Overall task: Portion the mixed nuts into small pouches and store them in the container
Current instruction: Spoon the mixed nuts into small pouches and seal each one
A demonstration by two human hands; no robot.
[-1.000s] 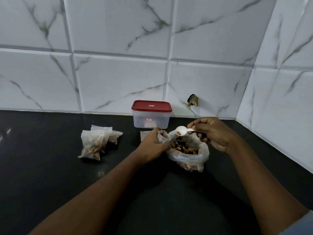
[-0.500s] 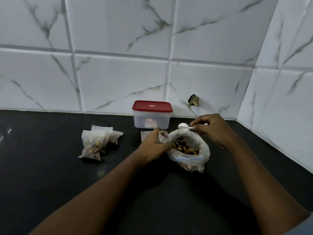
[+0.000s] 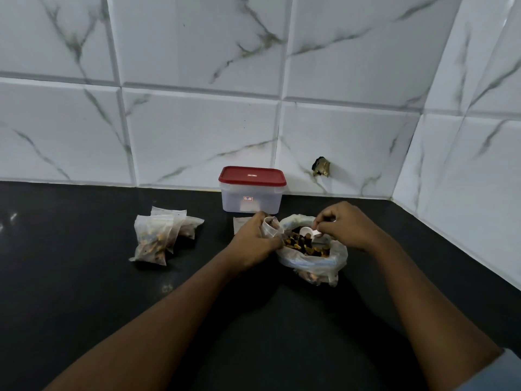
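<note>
Since the earlier frames, the white spoon (image 3: 307,231) has dipped from above the bag of mixed nuts (image 3: 310,253) down into it.

Right hand (image 3: 345,225) pinches the spoon handle, scooping; left hand (image 3: 255,239), touching the bag's left side, is clamped on a small pouch (image 3: 270,225) held open and close so nuts travel little. Filled pouches (image 3: 158,238) lie well left of the bag; the red-lidded container (image 3: 252,193) waits closed just behind it on the dark counter (image 3: 84,292).
</note>
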